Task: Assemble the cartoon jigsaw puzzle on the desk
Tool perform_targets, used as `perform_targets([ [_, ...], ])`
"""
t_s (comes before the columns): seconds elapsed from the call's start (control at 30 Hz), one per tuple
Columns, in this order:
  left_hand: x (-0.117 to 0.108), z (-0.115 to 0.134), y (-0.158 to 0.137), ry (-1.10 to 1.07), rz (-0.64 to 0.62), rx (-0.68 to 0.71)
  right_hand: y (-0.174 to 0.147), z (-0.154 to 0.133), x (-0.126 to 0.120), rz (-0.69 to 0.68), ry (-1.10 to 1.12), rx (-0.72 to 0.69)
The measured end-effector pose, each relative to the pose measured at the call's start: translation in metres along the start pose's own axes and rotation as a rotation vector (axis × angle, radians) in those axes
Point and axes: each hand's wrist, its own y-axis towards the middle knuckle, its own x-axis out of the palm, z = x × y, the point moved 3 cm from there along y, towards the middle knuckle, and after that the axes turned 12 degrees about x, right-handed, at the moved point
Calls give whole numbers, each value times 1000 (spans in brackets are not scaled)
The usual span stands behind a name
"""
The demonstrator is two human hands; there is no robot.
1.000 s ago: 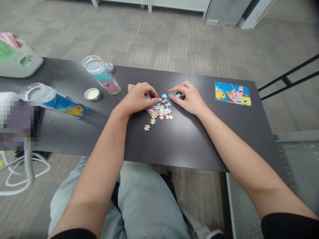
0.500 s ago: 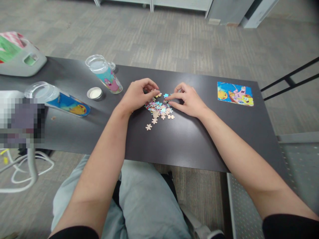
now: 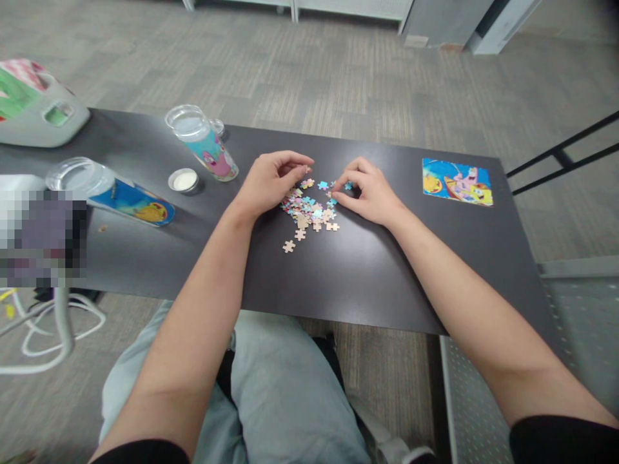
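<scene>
A heap of small jigsaw pieces (image 3: pixel 309 209) lies on the dark table between my hands, some picture side up and some showing bare backs. My left hand (image 3: pixel 273 180) is at the heap's upper left, thumb and fingers pinched on a small piece that is mostly hidden. Over the right edge of the heap, my right hand (image 3: pixel 365 190) has its thumb and forefinger close together on a jigsaw piece, largely covered by the fingertips. A blue piece (image 3: pixel 349 185) shows under its curled fingers. A loose plain-backed piece (image 3: pixel 289 246) lies nearest to me.
A cartoon picture card (image 3: pixel 457 182) lies at the right. On the left are a clear-topped cartoon tube (image 3: pixel 210 148) standing up, a second tube (image 3: pixel 133 200), a small round lid (image 3: pixel 184 181) and a light grey basket (image 3: pixel 62 122). White cables (image 3: pixel 62 322) hang beyond the table's left front.
My left hand's fingertips have risen slightly away from the heap. My right hand has shifted a little to the right, uncovering pieces at the heap's edge.
</scene>
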Motion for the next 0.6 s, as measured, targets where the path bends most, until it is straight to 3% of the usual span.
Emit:
perform_targets([
  [0.27, 0, 0, -1, -36, 3, 10, 3, 10, 2, 60, -15, 59],
  [0.6, 12, 24, -2, 29, -143, 184, 5, 6, -4, 58, 42, 74],
])
